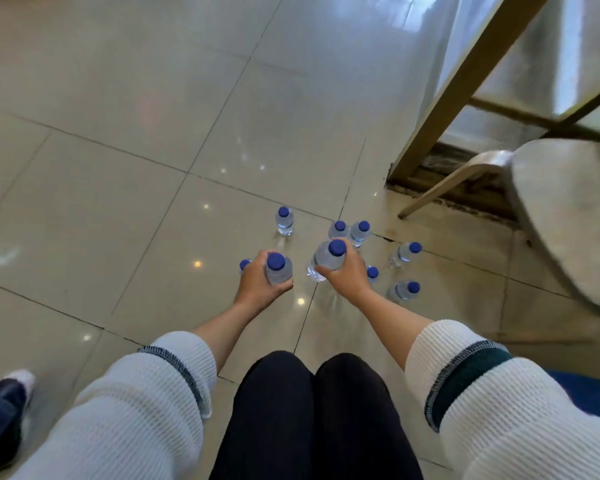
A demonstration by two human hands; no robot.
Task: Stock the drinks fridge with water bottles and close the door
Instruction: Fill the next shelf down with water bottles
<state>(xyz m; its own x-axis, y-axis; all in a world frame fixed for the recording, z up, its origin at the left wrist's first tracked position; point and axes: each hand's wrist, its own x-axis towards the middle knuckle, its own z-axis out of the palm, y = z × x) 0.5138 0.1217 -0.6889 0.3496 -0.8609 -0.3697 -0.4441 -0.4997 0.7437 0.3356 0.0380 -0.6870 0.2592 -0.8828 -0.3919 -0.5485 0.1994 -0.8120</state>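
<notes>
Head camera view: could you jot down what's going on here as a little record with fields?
setting: glossy tiled floor, chair at right
left hand: grips one water bottle
right hand: grips another water bottle
bottles on the floor: seven with blue caps, e.g. one standing apart
fridge: not in view
bystander: someone's shoe at lower left

I am finding no readable words, brands or numbers anywhere; the small clear plastic blue-capped water bottles [284, 221] are showing no legible labels.
</notes>
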